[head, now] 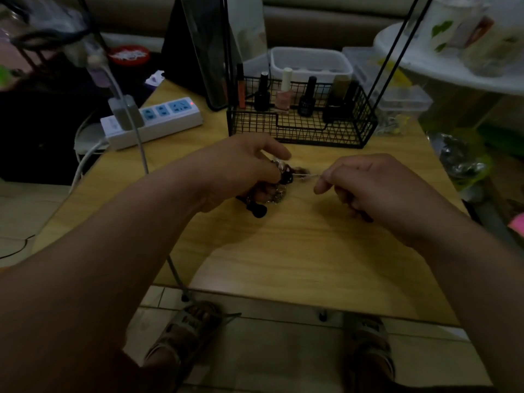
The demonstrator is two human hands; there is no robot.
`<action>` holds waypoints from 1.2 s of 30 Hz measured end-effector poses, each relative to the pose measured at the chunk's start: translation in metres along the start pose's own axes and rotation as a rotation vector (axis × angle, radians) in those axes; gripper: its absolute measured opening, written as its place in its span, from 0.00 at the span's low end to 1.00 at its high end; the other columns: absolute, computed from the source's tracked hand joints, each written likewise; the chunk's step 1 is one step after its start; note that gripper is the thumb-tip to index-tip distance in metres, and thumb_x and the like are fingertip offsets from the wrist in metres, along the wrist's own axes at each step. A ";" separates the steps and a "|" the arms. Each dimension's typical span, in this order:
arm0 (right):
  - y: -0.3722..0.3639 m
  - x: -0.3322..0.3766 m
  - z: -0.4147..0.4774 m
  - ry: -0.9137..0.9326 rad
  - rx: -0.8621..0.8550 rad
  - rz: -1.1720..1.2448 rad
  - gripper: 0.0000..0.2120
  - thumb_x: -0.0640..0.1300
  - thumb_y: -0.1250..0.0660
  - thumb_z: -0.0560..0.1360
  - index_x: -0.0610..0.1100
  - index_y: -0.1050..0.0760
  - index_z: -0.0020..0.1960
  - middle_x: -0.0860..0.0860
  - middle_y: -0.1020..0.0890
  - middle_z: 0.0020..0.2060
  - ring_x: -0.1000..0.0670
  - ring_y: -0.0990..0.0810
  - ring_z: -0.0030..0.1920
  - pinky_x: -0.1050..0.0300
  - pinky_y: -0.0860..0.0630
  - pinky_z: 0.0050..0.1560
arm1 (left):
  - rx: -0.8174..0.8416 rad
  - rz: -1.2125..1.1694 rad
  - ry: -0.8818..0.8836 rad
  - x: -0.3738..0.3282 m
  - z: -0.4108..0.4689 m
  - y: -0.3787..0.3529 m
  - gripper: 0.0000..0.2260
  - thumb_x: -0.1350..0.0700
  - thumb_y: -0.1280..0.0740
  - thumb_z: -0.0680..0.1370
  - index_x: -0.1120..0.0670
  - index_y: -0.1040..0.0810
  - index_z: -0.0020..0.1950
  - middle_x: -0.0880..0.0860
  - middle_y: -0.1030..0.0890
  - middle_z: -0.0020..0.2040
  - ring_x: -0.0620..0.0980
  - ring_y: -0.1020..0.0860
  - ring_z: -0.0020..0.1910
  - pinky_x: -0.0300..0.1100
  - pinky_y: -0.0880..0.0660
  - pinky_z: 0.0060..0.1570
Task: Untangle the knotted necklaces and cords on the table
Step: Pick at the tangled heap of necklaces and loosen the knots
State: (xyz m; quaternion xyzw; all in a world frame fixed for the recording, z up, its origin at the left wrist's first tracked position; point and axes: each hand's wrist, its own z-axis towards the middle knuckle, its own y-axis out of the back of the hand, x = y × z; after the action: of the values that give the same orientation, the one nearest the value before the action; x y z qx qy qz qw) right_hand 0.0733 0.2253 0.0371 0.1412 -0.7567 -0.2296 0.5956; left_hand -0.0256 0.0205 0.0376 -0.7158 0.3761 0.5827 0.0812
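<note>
Forearms [113, 251] reach over bench [283, 251]. Left hand [241, 168] clutches tangle [283, 178]; right hand [365, 182] pinches thin chain strand [310, 175]. Judged light, limp, snag-prone: grip beside knot, pull gently.

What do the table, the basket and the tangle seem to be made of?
Table: wood or wood-look laminate, matte; pale grain shows. Basket: black coated metal wire, judging by its thin grid. Tangle: probably shiny metal chain with dark cord, too blurred for certainty.
</note>
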 end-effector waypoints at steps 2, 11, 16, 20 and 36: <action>0.000 0.000 -0.001 0.004 -0.015 -0.092 0.11 0.49 0.32 0.77 0.51 0.13 0.40 0.55 0.18 0.33 0.56 0.22 0.35 0.57 0.28 0.38 | 0.012 -0.014 0.010 -0.001 -0.001 -0.002 0.14 0.65 0.34 0.82 0.50 0.21 0.64 0.60 0.14 0.50 0.50 0.14 0.41 0.41 0.18 0.39; -0.019 0.000 0.001 0.152 -0.080 -0.155 0.13 0.50 0.24 0.75 0.58 0.23 0.56 0.56 0.18 0.48 0.58 0.18 0.47 0.57 0.21 0.46 | 0.079 -0.145 -0.027 0.002 0.001 -0.005 0.18 0.67 0.36 0.82 0.52 0.25 0.70 0.63 0.14 0.54 0.63 0.15 0.57 0.61 0.23 0.64; -0.026 -0.002 0.003 0.248 -0.076 -0.138 0.07 0.48 0.26 0.77 0.59 0.21 0.50 0.58 0.16 0.43 0.60 0.18 0.43 0.62 0.24 0.40 | 0.151 -0.148 -0.076 0.001 -0.002 -0.004 0.23 0.68 0.33 0.80 0.51 0.27 0.73 0.60 0.14 0.54 0.58 0.15 0.52 0.52 0.19 0.58; -0.022 -0.002 0.005 0.243 -0.130 -0.133 0.05 0.47 0.28 0.79 0.57 0.20 0.47 0.59 0.17 0.41 0.62 0.20 0.42 0.70 0.30 0.37 | 0.143 -0.025 -0.126 0.001 -0.003 -0.003 0.29 0.65 0.27 0.77 0.45 0.28 0.74 0.54 0.14 0.56 0.49 0.15 0.51 0.41 0.19 0.50; -0.020 0.006 0.005 0.029 -0.078 0.089 0.11 0.53 0.35 0.81 0.50 0.18 0.46 0.51 0.13 0.45 0.47 0.16 0.49 0.44 0.22 0.52 | -0.081 0.236 -0.212 0.004 -0.005 -0.011 0.03 0.57 0.34 0.83 0.51 0.21 0.54 0.52 0.13 0.43 0.45 0.15 0.39 0.46 0.18 0.40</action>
State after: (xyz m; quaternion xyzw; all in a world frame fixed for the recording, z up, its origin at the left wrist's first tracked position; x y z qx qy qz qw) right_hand 0.0654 0.2062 0.0303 0.0873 -0.7441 -0.2299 0.6212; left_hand -0.0143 0.0241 0.0323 -0.6037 0.4230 0.6754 0.0224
